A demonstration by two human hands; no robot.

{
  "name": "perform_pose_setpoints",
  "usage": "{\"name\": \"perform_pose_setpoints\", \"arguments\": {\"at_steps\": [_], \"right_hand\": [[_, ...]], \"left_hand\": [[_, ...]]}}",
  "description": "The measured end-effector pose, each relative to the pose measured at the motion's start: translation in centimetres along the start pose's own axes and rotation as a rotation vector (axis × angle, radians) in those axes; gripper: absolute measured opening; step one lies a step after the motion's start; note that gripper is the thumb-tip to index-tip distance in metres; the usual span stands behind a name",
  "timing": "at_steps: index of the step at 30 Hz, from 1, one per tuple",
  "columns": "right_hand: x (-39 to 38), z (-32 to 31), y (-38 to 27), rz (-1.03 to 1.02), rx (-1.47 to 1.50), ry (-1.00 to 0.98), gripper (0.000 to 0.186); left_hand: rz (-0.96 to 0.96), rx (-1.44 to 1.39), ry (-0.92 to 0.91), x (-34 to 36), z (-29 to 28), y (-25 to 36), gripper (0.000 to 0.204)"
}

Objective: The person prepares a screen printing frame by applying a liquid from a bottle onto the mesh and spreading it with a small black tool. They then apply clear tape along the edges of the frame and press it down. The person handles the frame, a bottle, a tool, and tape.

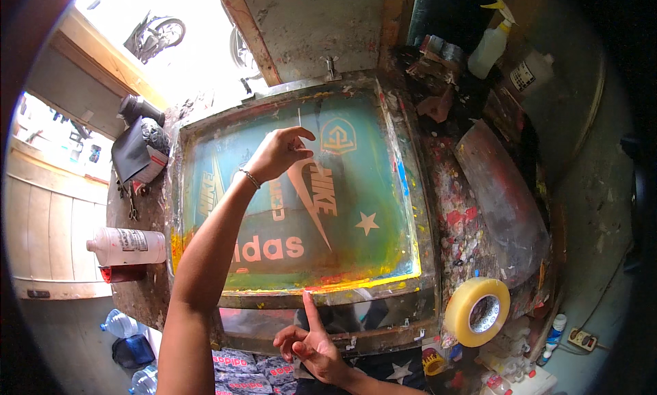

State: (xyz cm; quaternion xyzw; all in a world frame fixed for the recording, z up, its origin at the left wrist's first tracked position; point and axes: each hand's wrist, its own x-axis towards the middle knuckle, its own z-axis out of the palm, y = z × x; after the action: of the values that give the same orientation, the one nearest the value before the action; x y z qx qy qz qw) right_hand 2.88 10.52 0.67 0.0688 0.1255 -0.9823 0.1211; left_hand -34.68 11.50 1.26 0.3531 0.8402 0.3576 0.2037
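Note:
A silk-screen printing frame (301, 290) lies before me. Its green-blue mesh (267, 111) carries logo shapes, lettering and a star, with yellow, red and blue paint along the edges. My left hand (280, 152), a bracelet at its wrist, is over the middle of the mesh. Its fingers are curled in, and a thin pale line shows just above them; whether it is a held thing or a reflection is unclear. My right hand (318, 350) is at the near side, palm up and holding nothing. Its index finger points forward to the frame's near edge, the others loosely bent.
Right of the frame are a roll of clear tape (477, 311), a translucent sheet (503, 203) and a spray bottle (489, 49). A white bottle (126, 246) lies at the left edge, near scissors (130, 202). Printed dark fabric (239, 374) is below the near edge.

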Motion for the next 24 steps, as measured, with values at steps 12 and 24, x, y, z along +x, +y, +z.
{"name": "perform_pose_setpoints", "arguments": {"at_steps": [12, 24], "right_hand": [[0.3, -0.2, -0.8, -0.035, -0.117, 0.134, 0.105], [0.4, 0.3, -1.5, -0.012, -0.201, 0.172, 0.1]], "left_hand": [[0.123, -0.098, 0.391, -0.6, 4.1, -2.3, 0.034], [0.115, 0.262, 0.498, -1.2, 5.0, -2.9, 0.079]]}}
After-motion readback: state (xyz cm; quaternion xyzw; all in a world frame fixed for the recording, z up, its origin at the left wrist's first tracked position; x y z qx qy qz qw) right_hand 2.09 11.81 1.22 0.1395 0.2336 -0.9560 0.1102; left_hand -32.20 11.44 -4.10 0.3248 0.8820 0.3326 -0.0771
